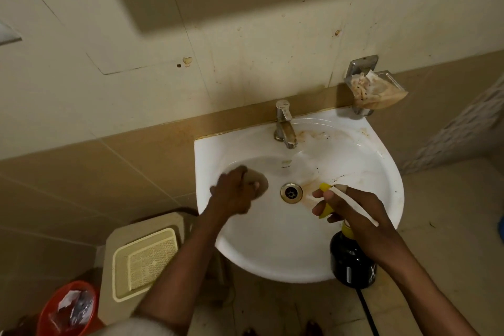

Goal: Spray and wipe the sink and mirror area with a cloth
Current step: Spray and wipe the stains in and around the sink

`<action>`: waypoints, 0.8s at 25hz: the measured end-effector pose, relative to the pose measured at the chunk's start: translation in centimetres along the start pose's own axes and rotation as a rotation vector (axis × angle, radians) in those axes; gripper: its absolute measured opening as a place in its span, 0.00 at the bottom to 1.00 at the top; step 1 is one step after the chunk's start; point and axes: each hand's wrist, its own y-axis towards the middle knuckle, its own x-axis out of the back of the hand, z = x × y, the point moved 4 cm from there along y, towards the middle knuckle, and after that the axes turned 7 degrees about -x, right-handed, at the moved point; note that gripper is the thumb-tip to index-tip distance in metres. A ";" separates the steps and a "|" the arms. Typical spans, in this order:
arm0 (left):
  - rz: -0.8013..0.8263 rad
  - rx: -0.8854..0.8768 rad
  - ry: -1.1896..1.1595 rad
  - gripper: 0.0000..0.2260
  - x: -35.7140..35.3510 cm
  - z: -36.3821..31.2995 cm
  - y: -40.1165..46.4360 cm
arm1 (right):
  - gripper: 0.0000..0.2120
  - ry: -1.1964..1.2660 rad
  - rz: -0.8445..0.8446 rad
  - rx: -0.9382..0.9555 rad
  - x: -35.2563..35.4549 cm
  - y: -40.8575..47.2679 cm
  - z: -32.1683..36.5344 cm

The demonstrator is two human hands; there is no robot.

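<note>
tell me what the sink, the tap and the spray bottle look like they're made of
The sink looks like glazed white ceramic: glossy, with brown stains. The tap looks like chromed metal, shiny on top, dulled and rusty-looking at the spout. The spray bottle seems dark glossy plastic or glass, which one is unclear, with a yellow plastic-looking trigger head.

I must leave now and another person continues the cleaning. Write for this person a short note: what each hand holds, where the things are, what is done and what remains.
Left hand: pressed on the brown cloth, on the left inner wall of the sink, left of the drain.
Right hand: holds the spray bottle over the sink's right front rim, yellow nozzle aimed toward the drain.
Done: the front and left of the basin look white.
Left: brown stains beside the drain, on the right side of the basin and behind the tap. The mirror is not in view, so its state is unknown.
</note>
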 end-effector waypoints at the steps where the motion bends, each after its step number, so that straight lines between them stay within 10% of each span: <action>1: -0.056 -0.058 0.117 0.14 0.6 -0.2 1.6 | 0.16 0.004 -0.006 -0.006 0.3 -0.2 -0.2; 9: -0.124 -0.132 0.638 0.14 -0.6 3.8 2.4 | 0.15 0.022 0.005 -0.043 0.0 -1.3 -1.7; 20: -0.082 0.137 0.400 0.12 -8.5 -1.0 -8.3 | 0.16 0.014 0.005 0.029 0.7 -0.9 0.8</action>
